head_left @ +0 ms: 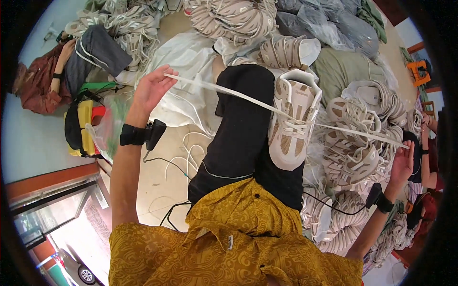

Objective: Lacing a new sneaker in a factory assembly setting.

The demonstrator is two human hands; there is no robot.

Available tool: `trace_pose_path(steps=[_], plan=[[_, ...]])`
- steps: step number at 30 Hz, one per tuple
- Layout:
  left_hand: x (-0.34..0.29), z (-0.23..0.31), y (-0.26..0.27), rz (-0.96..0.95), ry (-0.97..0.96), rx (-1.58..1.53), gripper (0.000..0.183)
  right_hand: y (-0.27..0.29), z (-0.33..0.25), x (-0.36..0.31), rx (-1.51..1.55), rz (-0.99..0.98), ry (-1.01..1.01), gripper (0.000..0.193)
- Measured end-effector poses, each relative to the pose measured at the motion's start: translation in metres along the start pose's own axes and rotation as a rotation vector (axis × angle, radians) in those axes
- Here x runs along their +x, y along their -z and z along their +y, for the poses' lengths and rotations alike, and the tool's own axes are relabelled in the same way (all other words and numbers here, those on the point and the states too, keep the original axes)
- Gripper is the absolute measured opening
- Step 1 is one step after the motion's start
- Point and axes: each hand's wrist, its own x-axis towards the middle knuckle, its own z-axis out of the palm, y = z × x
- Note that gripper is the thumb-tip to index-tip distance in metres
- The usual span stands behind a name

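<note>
A beige and white sneaker (295, 119) lies on my black-trousered leg, its toe toward me. A long white shoelace (238, 94) runs from its lower eyelets out to both sides, stretched nearly straight. My left hand (155, 90) is out to the left and pinches one end of the lace. Far to the right, my right hand (403, 162) pinches the other end between its fingertips. Part of the lace crosses the shoe's front in short rows. Neither hand touches the shoe itself.
Stacked beige sneaker uppers (231, 19) lie ahead, with more loose sneakers (353, 138) heaped at my right. White sacking (179, 66) and loose white laces (186, 155) are on the floor at left. Another person in grey trousers (98, 52) sits at far left. Black cables hang from both wrist straps.
</note>
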Motion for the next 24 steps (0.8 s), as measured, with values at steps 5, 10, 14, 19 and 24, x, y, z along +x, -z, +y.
trace_pose_path(steps=[5, 10, 14, 19, 24], plan=[[0.013, 0.02, 0.027, -0.07, -0.05, -0.222, 0.033, 0.044, -0.036, -0.009, 0.006, 0.035, 0.0, 0.036], [0.022, 0.061, 0.068, 0.019, -0.132, 0.082, 0.027, 0.079, -0.092, -0.026, -0.102, 0.365, 0.117, 0.033], [0.023, 0.114, 0.118, 0.15, -0.196, 0.02, 0.026, 0.099, -0.135, -0.038, -0.17, 0.399, 0.188, 0.029], [0.021, 0.199, 0.191, 0.247, -0.184, -0.064, 0.028, 0.126, -0.187, -0.049, -0.447, 0.611, 0.277, 0.027], [-0.006, 0.265, 0.238, 0.366, -0.338, 0.085, 0.032, 0.147, -0.219, -0.073, -0.556, 0.655, 0.287, 0.025]])
